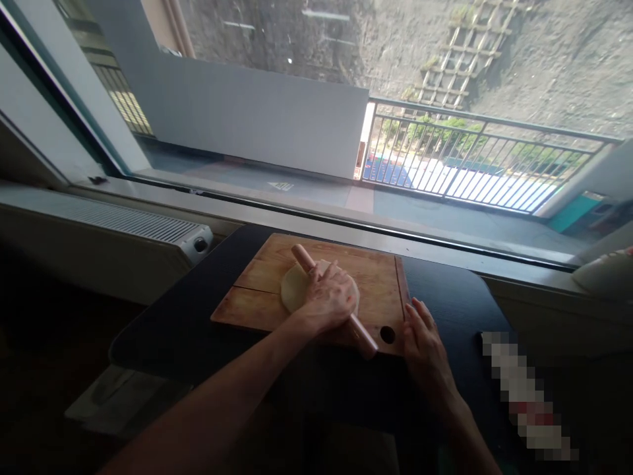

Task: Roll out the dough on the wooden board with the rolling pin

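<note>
Rolling pin (332, 297): wooden, lying slantwise across a flat round of dough (297, 287) on a wooden cutting board (376, 277); the left hand (329, 298) lies palm-down over its middle, fingers spread flat, not closed round it. Right hand (424, 340): open, fingers together, resting on the dark tabletop (198, 316) against the board's right edge, near a round hole (387, 334) in the corner. Radiator (123, 224) to the left, under the window sill (346, 221).
</note>
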`<state>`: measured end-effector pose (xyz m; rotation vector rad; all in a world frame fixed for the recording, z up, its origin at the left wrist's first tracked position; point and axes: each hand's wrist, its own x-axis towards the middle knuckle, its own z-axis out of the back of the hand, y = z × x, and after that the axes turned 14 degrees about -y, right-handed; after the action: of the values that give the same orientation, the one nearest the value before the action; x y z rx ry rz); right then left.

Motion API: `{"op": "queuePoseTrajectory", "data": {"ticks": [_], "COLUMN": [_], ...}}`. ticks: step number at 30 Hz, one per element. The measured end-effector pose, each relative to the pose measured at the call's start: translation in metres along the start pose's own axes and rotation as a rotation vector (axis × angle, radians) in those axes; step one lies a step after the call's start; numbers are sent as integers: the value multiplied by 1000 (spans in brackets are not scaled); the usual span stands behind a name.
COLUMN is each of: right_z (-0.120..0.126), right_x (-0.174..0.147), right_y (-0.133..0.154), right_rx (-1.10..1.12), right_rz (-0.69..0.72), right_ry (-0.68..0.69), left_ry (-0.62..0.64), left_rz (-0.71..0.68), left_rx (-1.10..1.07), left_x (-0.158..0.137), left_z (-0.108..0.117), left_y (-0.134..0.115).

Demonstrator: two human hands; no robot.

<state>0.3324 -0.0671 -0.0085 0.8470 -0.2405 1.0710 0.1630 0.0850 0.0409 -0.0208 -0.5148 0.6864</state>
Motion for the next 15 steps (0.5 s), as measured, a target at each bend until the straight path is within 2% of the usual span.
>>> {"op": "queuePoseTrajectory", "data": {"ticks": [3,6,8,12,15], "right_z": [-12,-19,-20,-19,-18], "right_x": [-2,-6,-7,-7,-6], "right_y": [-7,-9,-9,-10,-11], "right_rx": [-39,-60,-72,-77,-83], "right_rz": [17,46,64,101,110], "right_ry": [35,29,14,1,5], "left_ry": [16,45,41,38,42], "left_rz": [-2,23,15,6,4], "left_rx": [-13,17,50,94,84], "left_x": [-41,-53,-38,19,39], "left_z": [25,31,19,-20,-32], "left_y": [27,33,20,-27,-47]}}
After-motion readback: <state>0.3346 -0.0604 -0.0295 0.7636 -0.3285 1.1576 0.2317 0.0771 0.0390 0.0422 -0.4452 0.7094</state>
